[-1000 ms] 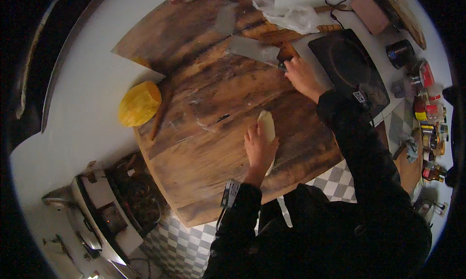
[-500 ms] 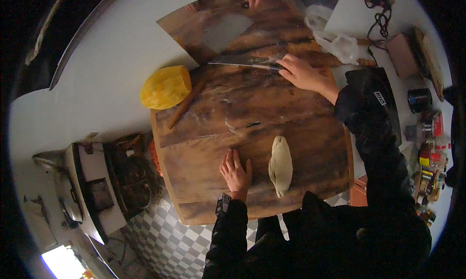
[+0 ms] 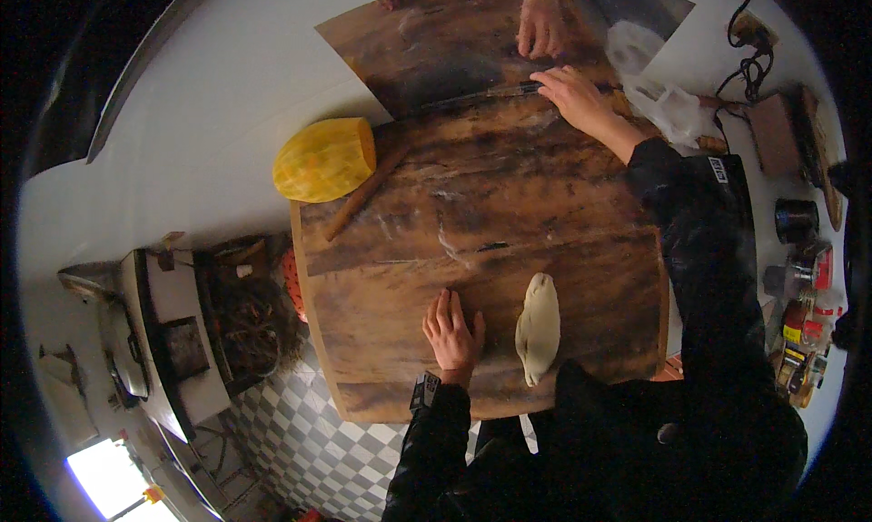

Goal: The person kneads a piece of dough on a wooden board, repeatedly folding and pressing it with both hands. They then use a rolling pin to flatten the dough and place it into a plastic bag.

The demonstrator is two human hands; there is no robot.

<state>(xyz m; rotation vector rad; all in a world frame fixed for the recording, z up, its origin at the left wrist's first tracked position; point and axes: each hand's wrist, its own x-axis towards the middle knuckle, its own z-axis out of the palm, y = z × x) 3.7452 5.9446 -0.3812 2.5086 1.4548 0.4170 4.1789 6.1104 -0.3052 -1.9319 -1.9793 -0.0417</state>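
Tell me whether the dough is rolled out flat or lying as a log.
A log: the dough lies as a long, thick roll on the wooden board, just right of the flat left hand.

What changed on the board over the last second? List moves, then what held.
The left hand let go of the dough and now lies flat on the wooden board just left of it. The right hand stayed stretched to the far edge, fingers on the knife lying there. The dough, rolling pin and yellow melon kept their places; another person's hand remains beyond the board.
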